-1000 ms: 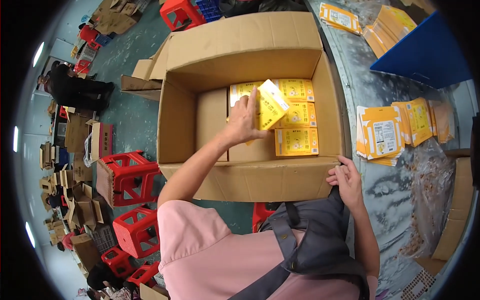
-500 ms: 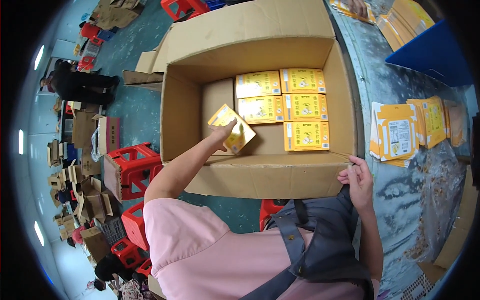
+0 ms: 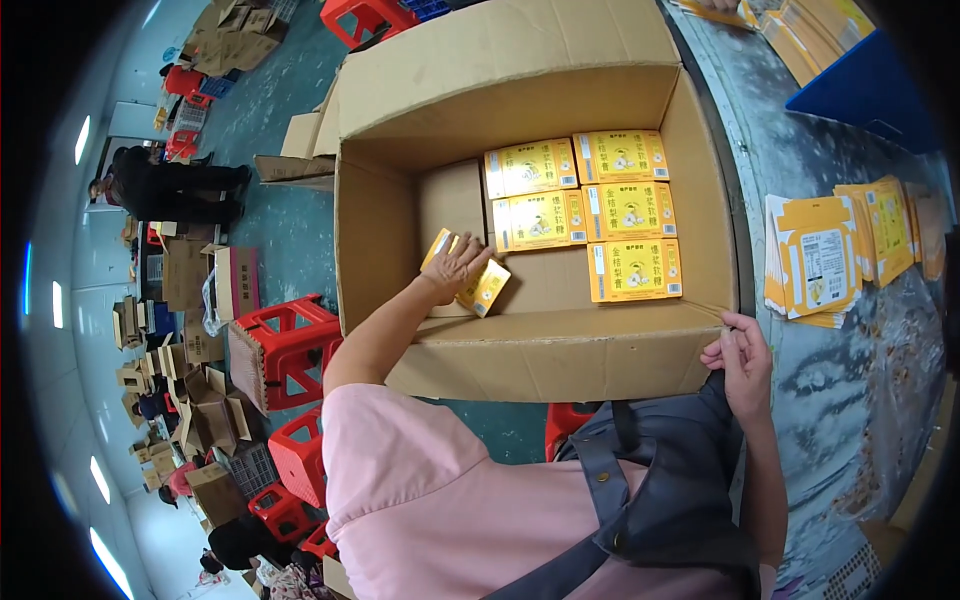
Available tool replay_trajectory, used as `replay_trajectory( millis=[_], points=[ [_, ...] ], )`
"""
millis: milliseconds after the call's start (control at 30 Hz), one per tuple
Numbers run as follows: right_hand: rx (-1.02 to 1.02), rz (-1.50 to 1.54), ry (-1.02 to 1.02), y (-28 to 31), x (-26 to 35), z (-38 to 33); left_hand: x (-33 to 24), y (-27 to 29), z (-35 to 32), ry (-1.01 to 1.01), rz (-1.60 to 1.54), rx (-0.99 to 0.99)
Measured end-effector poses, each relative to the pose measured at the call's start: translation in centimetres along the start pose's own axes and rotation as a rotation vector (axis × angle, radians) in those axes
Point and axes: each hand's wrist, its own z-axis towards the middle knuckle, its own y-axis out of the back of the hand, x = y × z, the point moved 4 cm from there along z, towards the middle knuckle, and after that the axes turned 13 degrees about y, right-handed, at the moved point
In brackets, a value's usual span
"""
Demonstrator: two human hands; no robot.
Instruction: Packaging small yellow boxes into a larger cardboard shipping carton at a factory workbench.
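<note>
A large brown cardboard carton (image 3: 560,365) stands open in front of me, with several small yellow boxes (image 3: 632,211) lying flat inside it in two columns on the right. In its near left part, my left hand (image 3: 458,268) lies over a tilted yellow box (image 3: 486,288) and grips it across the face. The hand covers the middle of that box. My right hand (image 3: 742,362) is closed at the carton's near right corner, its fingertips pinching the rim.
Flat yellow box blanks (image 3: 815,257) lie in stacks on the table (image 3: 790,390) to the right, beside a blue panel (image 3: 870,100). Red stools (image 3: 290,345) and more cartons (image 3: 185,275) fill the floor at the left. A person in dark clothes (image 3: 175,183) stands farther off.
My left hand has shifted up over the yellow box, its fingers now across the face. The box has turned slightly. My right hand stays on the carton's rim. The whole view has shifted a little.
</note>
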Motion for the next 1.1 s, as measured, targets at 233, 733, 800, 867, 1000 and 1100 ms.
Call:
replay_trajectory(
  millis=[233,733,800,867,1000,1100],
  points=[
    [-0.007,-0.002,-0.01,-0.1,-0.2,0.5,-0.2,-0.3,-0.6,-0.056,-0.044,0.077],
    [-0.041,-0.018,-0.021,-0.3,-0.5,0.5,-0.6,4.6,-1.5,0.086,-0.483,-0.016],
    [-0.061,-0.017,-0.013,0.0,0.1,0.5,-2.0,7.3,-0.4,0.021,-0.496,-0.008],
    [-0.074,-0.015,-0.007,0.3,0.5,0.6,-3.6,8.6,0.8,-0.076,-0.545,-0.009],
    [-0.069,0.005,-0.005,-0.3,0.2,1.0,-7.2,8.2,3.7,-0.187,-0.498,-0.027],
    [-0.057,-0.001,-0.004,-0.1,0.0,0.7,-9.5,8.2,4.5,-0.199,-0.508,-0.141]
  ],
)
